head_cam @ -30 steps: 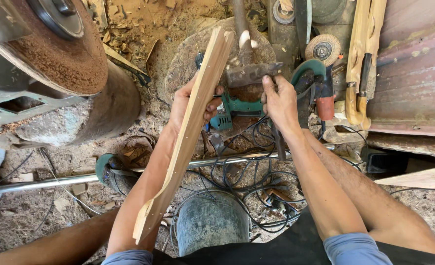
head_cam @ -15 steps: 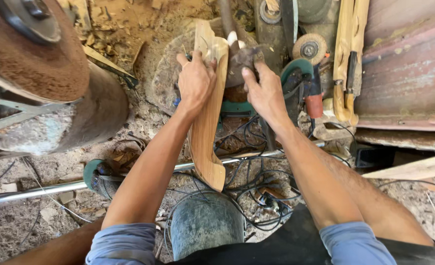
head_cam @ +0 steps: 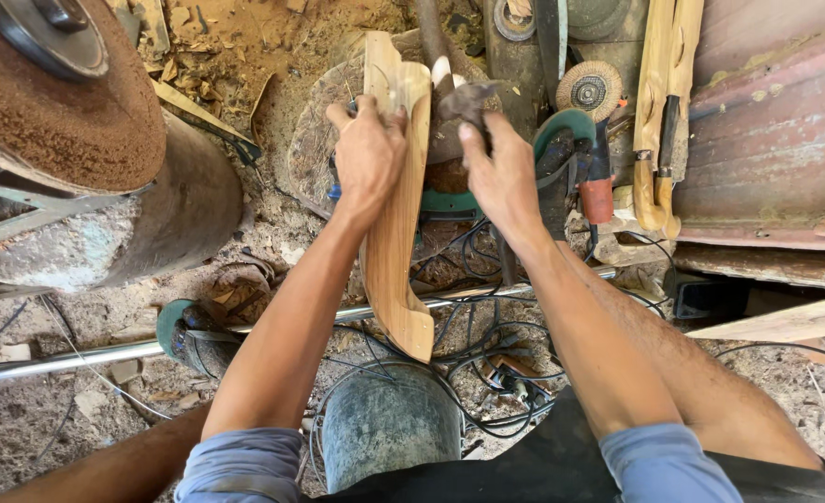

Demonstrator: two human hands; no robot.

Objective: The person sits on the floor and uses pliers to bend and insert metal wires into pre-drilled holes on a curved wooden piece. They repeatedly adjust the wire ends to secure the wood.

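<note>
A long curved wooden piece (head_cam: pixel 395 214), pale and smooth, stands nearly upright in the middle of the frame, its notched top end in the upper centre and its rounded lower end hanging just above a grey cylindrical bucket (head_cam: pixel 389 424) at the bottom centre. The left hand (head_cam: pixel 368 154) is closed around the piece's upper part, fingers curled over its far edge. Just to the right, the right hand (head_cam: pixel 498 168) grips a small crumpled dark piece, perhaps sandpaper or cloth (head_cam: pixel 468 98), pinched between fingers and thumb and held next to the top of the wood; whether it touches the wood cannot be told. Behind the hands lies a round wooden stump (head_cam: pixel 324 130) on sawdust-covered ground. To the right of the right hand lies a green and red angle grinder (head_cam: pixel 580 163) with a wire brush wheel (head_cam: pixel 588 90) above it, and further right several similar carved wooden pieces (head_cam: pixel 662 112) lean against a rusty metal sheet (head_cam: pixel 776 121). Black cables (head_cam: pixel 468 326) tangle on the ground beneath the arms, crossed by a metal pipe (head_cam: pixel 86 359). A large rusty disc (head_cam: pixel 58 93) fills the upper left.
</note>
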